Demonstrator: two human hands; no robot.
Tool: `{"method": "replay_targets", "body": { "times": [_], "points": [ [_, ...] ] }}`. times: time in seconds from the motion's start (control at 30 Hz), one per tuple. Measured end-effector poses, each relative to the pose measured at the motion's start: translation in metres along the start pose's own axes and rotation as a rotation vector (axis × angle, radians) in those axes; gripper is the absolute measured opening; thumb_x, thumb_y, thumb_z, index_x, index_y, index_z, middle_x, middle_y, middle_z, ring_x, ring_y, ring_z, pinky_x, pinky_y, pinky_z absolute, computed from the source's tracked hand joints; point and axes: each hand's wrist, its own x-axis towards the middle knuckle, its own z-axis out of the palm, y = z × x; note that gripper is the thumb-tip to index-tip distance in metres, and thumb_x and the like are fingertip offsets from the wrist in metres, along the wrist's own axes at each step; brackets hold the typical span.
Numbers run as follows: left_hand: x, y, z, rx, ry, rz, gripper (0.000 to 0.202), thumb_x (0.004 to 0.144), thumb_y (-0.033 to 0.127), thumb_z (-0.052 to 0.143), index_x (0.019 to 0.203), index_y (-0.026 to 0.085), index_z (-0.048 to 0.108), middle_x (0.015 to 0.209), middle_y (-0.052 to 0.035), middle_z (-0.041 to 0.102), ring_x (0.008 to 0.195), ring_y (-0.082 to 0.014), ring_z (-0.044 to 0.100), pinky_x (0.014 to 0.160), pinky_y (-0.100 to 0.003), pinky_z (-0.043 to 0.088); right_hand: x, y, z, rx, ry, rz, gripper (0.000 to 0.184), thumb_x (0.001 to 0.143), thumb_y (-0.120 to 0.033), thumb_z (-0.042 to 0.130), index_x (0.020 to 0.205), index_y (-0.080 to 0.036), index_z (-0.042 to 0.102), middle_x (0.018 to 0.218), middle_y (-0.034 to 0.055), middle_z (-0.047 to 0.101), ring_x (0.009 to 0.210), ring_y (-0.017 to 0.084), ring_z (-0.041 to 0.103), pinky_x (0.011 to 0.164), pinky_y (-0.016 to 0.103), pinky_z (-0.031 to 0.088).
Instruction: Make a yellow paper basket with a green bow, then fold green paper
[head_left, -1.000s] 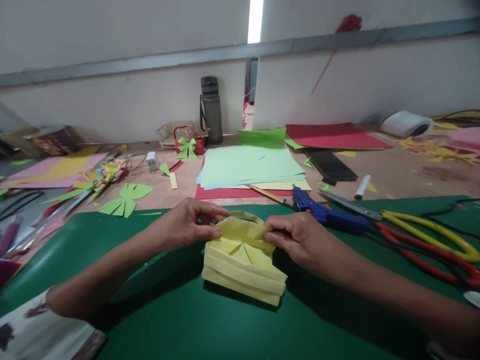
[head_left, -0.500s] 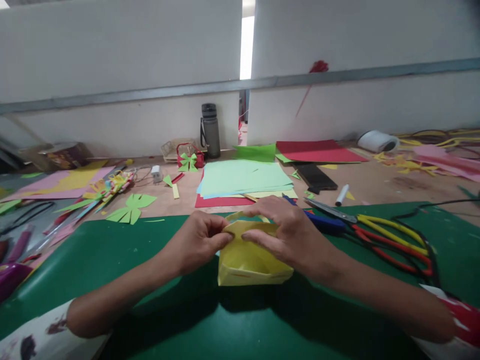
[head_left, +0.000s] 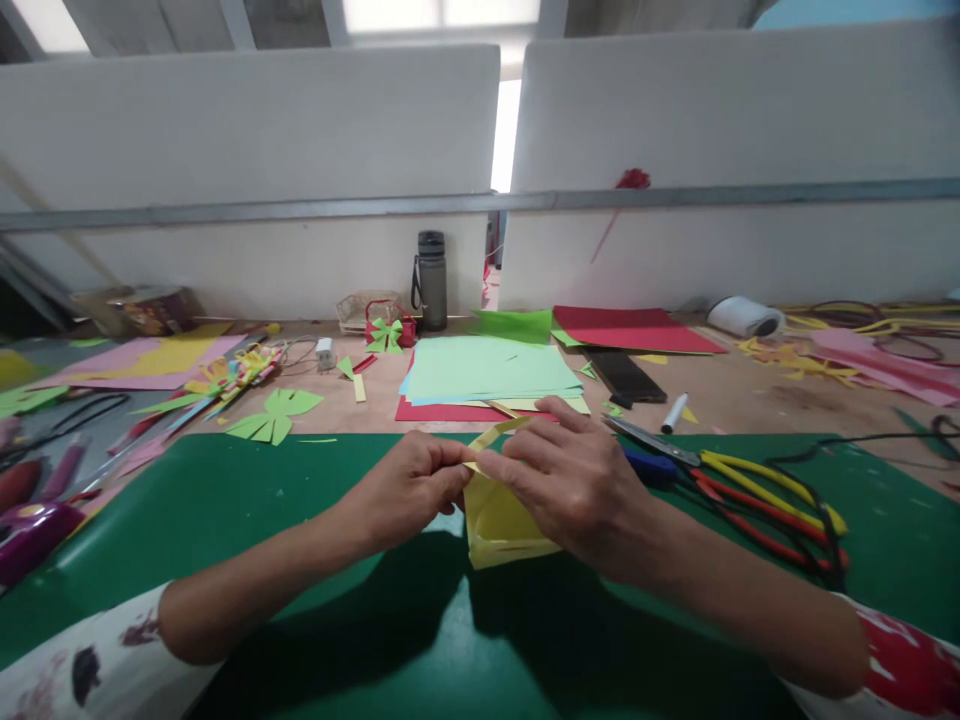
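A small yellow paper basket (head_left: 501, 520) with a strip handle is held up just above the green mat (head_left: 360, 640). My left hand (head_left: 412, 485) pinches its upper left corner, where one end of the handle meets the wall. Wrapped over the basket's right side, my right hand (head_left: 574, 490) has its thumb and fingers at the same top edge, close to the left fingertips. The right hand covers much of the basket's right part. Beyond it lies a stack of pale green paper sheets (head_left: 491, 368).
Scissors with yellow and red handles (head_left: 757, 490), a blue-handled tool (head_left: 651, 466) and a white marker (head_left: 674, 413) lie to the right. Behind stand a grey bottle (head_left: 431, 280) and a red basket with a green bow (head_left: 388, 330). Green paper cutouts (head_left: 275, 415) lie left.
My right thumb has moved left to the corner beside the left fingertips. The basket has turned, showing less of its front. The head view has tilted up.
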Motion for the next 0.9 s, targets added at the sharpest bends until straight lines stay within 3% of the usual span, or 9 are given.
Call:
{"method": "replay_targets", "body": {
  "times": [0.2, 0.5, 0.6, 0.77, 0.9],
  "points": [
    [0.002, -0.003, -0.001, -0.112, -0.018, -0.068, 0.021, 0.074, 0.027, 0.056, 0.082, 0.014, 0.069, 0.066, 0.0001, 0.060, 0.060, -0.0113, 0.052, 0.062, -0.024, 0.046, 0.001, -0.001, -0.005, -0.121, -0.042, -0.185, 0.027, 0.089, -0.010, 0.042, 0.101, -0.004, 0.067, 0.068, 0.0091, 0.061, 0.068, 0.021, 0.054, 0.071, 0.040, 0.044],
    [0.001, -0.003, -0.007, -0.202, -0.095, -0.019, 0.027, 0.071, 0.033, 0.064, 0.090, 0.015, 0.071, 0.080, -0.0035, 0.067, 0.070, -0.0141, 0.058, 0.065, -0.026, 0.050, 0.003, -0.004, -0.010, -0.160, -0.058, -0.208, 0.027, 0.090, -0.007, 0.041, 0.094, -0.007, 0.067, 0.067, 0.0079, 0.062, 0.064, 0.020, 0.056, 0.069, 0.041, 0.047],
    [0.001, -0.003, -0.006, -0.184, -0.066, -0.015, 0.026, 0.073, 0.037, 0.063, 0.086, 0.015, 0.071, 0.076, -0.0026, 0.066, 0.068, -0.0135, 0.057, 0.065, -0.026, 0.049, 0.001, -0.004, -0.008, -0.154, -0.045, -0.191, 0.027, 0.089, -0.006, 0.042, 0.099, -0.006, 0.066, 0.067, 0.0084, 0.063, 0.066, 0.021, 0.058, 0.073, 0.043, 0.046],
    [0.001, -0.006, -0.012, -0.126, -0.007, 0.036, 0.025, 0.076, 0.037, 0.062, 0.080, 0.014, 0.070, 0.070, -0.0020, 0.064, 0.065, -0.0126, 0.056, 0.063, -0.024, 0.047, -0.004, 0.002, -0.008, 0.020, 0.006, 0.061, 0.032, 0.090, -0.017, 0.049, 0.120, -0.008, 0.056, 0.097, 0.0140, 0.068, 0.091, 0.026, 0.061, 0.087, 0.050, 0.043],
    [0.005, -0.014, -0.025, -0.294, 0.002, -0.020, 0.029, 0.076, 0.040, 0.066, 0.084, 0.013, 0.069, 0.075, -0.0039, 0.067, 0.064, -0.0126, 0.059, 0.063, -0.024, 0.047, -0.007, 0.010, -0.019, 0.230, 0.066, 0.356, 0.041, 0.083, -0.025, 0.062, 0.121, -0.014, 0.055, 0.114, 0.0137, 0.063, 0.107, 0.026, 0.057, 0.091, 0.045, 0.046]
  ]
}}
